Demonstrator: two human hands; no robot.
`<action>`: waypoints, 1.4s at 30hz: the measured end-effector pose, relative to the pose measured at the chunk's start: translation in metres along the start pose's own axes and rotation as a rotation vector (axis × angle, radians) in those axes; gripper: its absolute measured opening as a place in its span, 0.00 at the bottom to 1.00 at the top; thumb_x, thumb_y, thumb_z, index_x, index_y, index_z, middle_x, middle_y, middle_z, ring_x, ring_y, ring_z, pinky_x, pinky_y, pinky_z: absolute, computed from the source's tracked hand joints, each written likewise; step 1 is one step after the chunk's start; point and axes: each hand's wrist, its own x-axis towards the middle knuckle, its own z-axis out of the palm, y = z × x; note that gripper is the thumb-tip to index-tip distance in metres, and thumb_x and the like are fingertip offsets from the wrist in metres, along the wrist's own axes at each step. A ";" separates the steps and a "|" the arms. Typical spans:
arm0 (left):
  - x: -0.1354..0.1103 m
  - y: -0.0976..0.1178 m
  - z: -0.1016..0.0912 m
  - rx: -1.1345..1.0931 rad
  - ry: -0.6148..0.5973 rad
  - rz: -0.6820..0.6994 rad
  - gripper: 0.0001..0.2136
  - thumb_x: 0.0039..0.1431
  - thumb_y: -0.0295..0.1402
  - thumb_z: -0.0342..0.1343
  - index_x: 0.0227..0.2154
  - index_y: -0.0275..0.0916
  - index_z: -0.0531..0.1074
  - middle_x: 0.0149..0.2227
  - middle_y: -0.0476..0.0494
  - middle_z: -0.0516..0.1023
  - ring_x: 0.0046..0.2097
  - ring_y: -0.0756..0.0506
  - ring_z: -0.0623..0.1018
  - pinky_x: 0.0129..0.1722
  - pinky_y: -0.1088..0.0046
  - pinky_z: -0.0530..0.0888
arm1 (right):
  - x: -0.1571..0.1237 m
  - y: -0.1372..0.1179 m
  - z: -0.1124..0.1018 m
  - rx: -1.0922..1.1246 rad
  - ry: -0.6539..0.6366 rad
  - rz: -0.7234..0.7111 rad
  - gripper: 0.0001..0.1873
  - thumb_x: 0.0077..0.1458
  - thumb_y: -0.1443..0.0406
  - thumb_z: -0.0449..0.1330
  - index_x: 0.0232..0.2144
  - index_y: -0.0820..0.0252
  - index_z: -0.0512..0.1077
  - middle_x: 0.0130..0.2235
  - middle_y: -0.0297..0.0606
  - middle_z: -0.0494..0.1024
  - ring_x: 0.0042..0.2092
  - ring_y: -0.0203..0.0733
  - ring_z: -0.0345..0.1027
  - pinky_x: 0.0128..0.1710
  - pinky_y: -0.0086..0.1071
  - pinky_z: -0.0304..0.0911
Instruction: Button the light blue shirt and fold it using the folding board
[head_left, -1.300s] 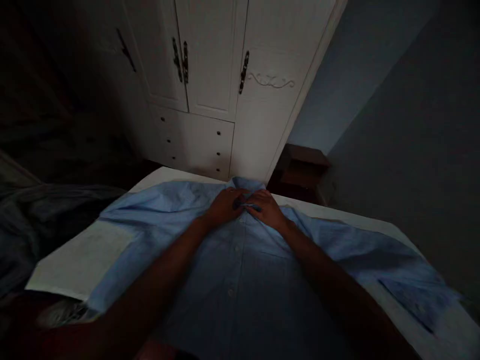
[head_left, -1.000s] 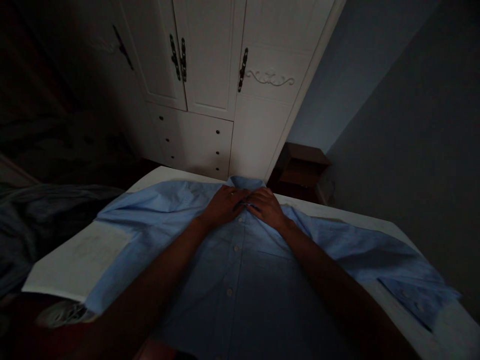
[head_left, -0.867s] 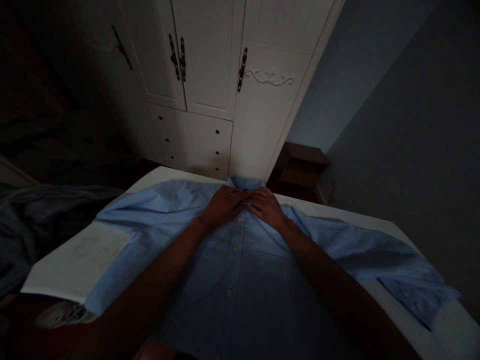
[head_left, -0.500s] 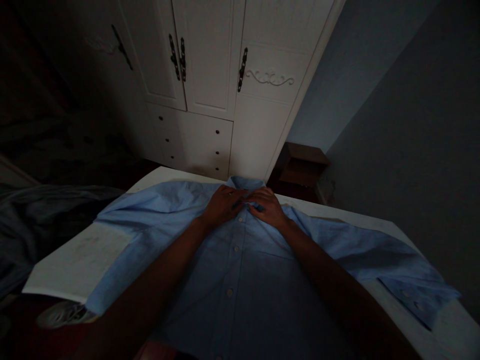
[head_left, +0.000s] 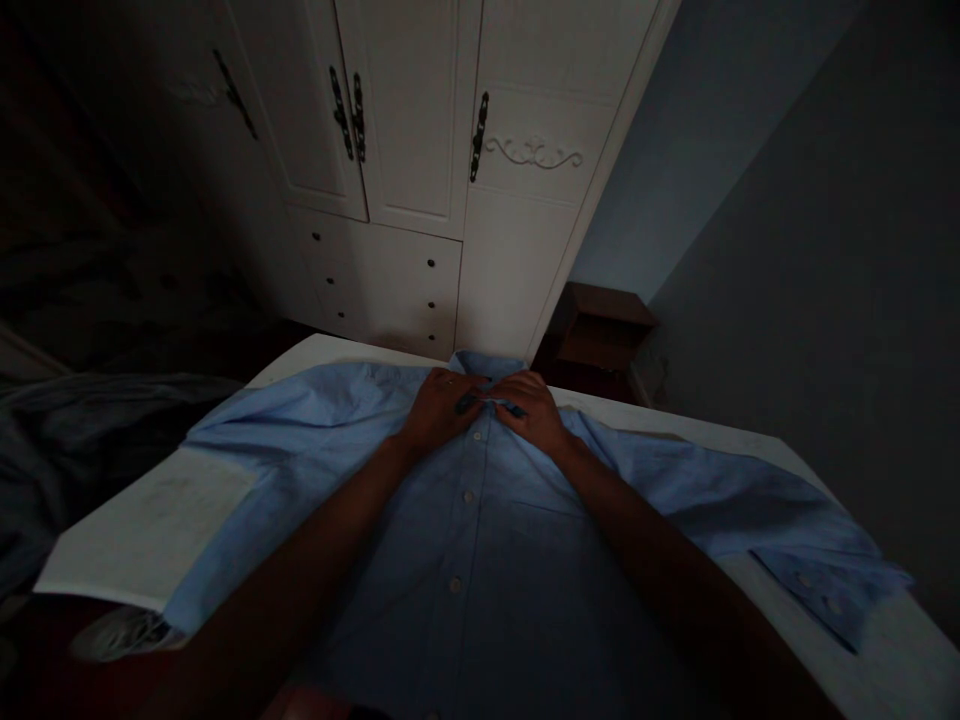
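- A blue shirt (head_left: 491, 570) lies flat, front up, on a white table (head_left: 142, 525), with its collar (head_left: 480, 362) at the far edge and its hem near the person.
- The left hand (head_left: 439, 405) rests on the shirt just below the collar, left of the button line, fingers curled inward.
- The right hand (head_left: 534, 410) sits just right of it, also curled; the fingertips of both hands meet over the top of the placket.
- Each hand seems to pinch the cloth at that spot. The light is too dim to tell whether a button is between the fingers.
- Both forearms reach from the near edge across the shirt's front, one on each side of the button line.
- Two buttons (head_left: 468, 496) show between the arms, nearer than the hands.
- The left sleeve (head_left: 247, 440) spreads out to the left over the table.
- The right sleeve runs to the right, and its cuff (head_left: 825, 595) lies near the table's right end.
- Dark bedding (head_left: 82, 440) lies left of the table.
- A white wardrobe (head_left: 412, 150) with dark handles and small drawers stands beyond the table.
- A brown nightstand (head_left: 600, 330) stands to its right, against a grey wall (head_left: 787, 250).
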 end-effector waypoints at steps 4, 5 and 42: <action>0.000 0.000 0.002 -0.019 0.018 -0.060 0.13 0.55 0.33 0.61 0.45 0.41 0.74 0.37 0.46 0.83 0.44 0.42 0.80 0.50 0.60 0.68 | -0.001 0.003 0.002 0.035 -0.005 0.004 0.09 0.59 0.65 0.59 0.40 0.52 0.78 0.39 0.37 0.82 0.43 0.44 0.73 0.46 0.43 0.64; 0.000 0.000 0.002 -0.025 0.018 -0.072 0.13 0.55 0.33 0.61 0.44 0.41 0.74 0.37 0.46 0.83 0.43 0.42 0.80 0.50 0.60 0.68 | -0.002 0.003 0.002 0.041 -0.006 0.005 0.09 0.59 0.65 0.59 0.40 0.52 0.77 0.40 0.38 0.82 0.44 0.44 0.73 0.46 0.43 0.64; 0.000 -0.007 0.015 -0.421 -0.014 -0.193 0.05 0.55 0.31 0.55 0.34 0.41 0.66 0.35 0.47 0.75 0.39 0.47 0.75 0.43 0.68 0.71 | -0.004 0.007 0.013 0.058 -0.185 0.081 0.11 0.65 0.62 0.49 0.40 0.56 0.71 0.40 0.42 0.77 0.45 0.47 0.68 0.49 0.44 0.62</action>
